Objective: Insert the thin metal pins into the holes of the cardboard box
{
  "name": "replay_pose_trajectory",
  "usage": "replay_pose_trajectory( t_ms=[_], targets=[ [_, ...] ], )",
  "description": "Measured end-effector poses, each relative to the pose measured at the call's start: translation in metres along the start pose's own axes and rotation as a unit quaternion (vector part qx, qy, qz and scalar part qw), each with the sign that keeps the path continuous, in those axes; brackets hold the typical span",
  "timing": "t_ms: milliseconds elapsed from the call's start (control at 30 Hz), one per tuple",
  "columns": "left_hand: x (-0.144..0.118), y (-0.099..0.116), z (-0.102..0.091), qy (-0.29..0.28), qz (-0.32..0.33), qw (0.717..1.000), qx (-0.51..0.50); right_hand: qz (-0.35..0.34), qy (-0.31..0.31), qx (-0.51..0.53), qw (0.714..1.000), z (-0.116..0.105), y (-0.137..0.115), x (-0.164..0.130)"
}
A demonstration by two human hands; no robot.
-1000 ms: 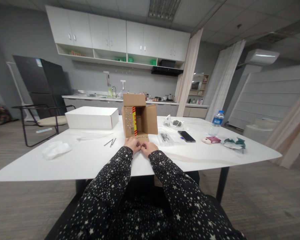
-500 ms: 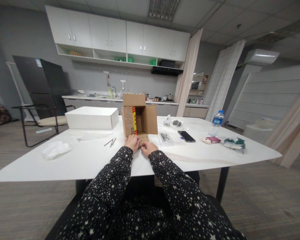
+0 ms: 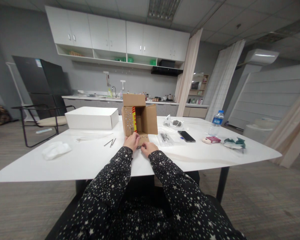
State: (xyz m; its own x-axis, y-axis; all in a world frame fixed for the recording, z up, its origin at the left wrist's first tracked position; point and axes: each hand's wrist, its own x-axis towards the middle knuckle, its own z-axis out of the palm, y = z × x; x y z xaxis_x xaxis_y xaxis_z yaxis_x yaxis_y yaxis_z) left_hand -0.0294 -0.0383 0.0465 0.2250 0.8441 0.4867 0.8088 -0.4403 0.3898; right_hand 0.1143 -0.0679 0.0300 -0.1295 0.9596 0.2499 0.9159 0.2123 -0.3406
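An open cardboard box [image 3: 151, 120] stands on the table, its mouth facing me. Small shiny gem-like dots cover its left flap [image 3: 128, 120], and a few lie on the lower flap [image 3: 144, 139]. At the left edge of that lower flap is my left hand [image 3: 131, 141], thumb and fingers drawn together; whatever is between them is too small to make out. My right hand [image 3: 149, 148] rests at the flap's near edge with curled fingers. A short, thin dark item [image 3: 139, 147] shows at its fingertips, its kind unclear.
Left on the white table [image 3: 90, 166] are a white box [image 3: 90, 118], metal rods [image 3: 112, 142] and a crumpled white wad [image 3: 56, 150]. To the right lie a clear case of tools [image 3: 165, 138], a phone [image 3: 186, 136], a pink packet [image 3: 213, 139] and a water bottle [image 3: 217, 122].
My left hand has lifted slightly, its fingertips now higher beside the box's left flap. The right hand stays in nearly the same place.
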Motion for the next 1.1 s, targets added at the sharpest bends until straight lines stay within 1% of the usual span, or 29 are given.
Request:
replay_pose_trajectory(
  t_ms=[267,367,500,733,1100],
  targets=[
    [0.005,-0.006,0.003,0.053,0.020,0.998,0.002,0.014,-0.006,-0.006,1.000,-0.003,-0.003,-0.001],
    [0.007,-0.010,0.005,0.062,0.032,0.998,-0.009,0.025,-0.012,-0.010,1.000,-0.002,-0.003,0.001],
    [0.007,-0.011,0.006,0.064,0.047,0.997,-0.022,0.025,-0.014,-0.009,1.000,-0.002,-0.003,0.001],
    [0.005,-0.008,0.005,0.076,0.046,0.995,-0.033,0.024,-0.015,-0.007,1.000,-0.004,-0.005,-0.001],
    [0.006,-0.010,0.007,0.062,0.056,0.995,-0.045,0.011,-0.008,-0.001,1.000,-0.009,-0.006,-0.005]
  ],
)
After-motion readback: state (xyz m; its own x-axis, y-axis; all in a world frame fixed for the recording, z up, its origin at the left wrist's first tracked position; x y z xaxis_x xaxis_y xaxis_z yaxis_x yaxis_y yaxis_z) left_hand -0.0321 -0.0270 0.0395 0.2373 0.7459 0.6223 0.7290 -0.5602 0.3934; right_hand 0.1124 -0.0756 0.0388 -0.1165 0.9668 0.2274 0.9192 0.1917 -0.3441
